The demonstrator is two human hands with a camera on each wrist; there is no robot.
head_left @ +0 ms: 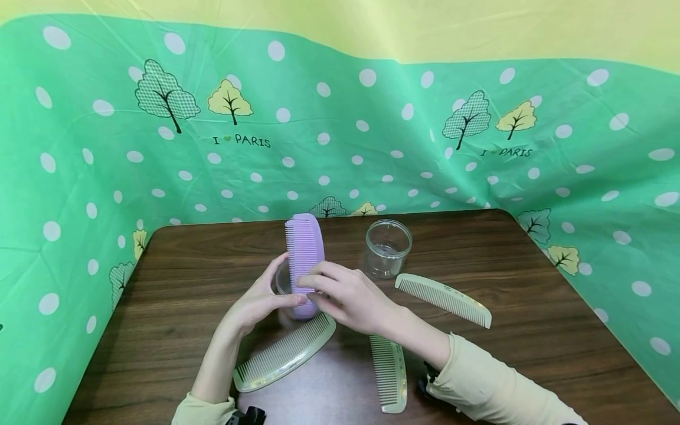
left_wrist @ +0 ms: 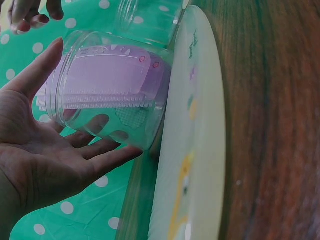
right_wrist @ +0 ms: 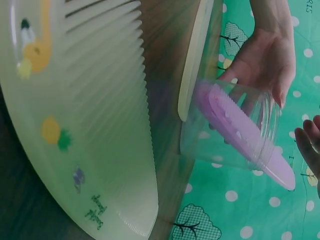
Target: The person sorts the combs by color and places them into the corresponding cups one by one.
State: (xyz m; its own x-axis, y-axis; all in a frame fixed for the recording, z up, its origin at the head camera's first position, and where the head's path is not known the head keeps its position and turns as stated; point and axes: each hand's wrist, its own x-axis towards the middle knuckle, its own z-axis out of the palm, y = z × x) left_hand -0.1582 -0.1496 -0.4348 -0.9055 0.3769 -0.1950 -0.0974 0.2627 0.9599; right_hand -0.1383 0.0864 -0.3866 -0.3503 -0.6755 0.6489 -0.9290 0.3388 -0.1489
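Head view: purple comb point(head_left: 304, 248) stands upright in a clear jar point(head_left: 283, 283) at table centre. Left hand point(head_left: 258, 304) steadies the jar w/ straight fingers; right hand point(head_left: 347, 295) pinches the comb's lower part. Prob. mid-insertion; next needs a clean release w/o tipping. Brown wood table point(head_left: 531, 354), 3 pale combs, 2nd jar point(head_left: 386, 248), green polka-dot backdrop point(head_left: 79, 177).

A dark wooden table point(head_left: 531, 354) carries three pale green combs: one point(head_left: 287, 353) just beneath the hands, one point(head_left: 389, 373) under the right wrist, one point(head_left: 443, 300) right of them, beside an empty clear jar point(head_left: 386, 248).
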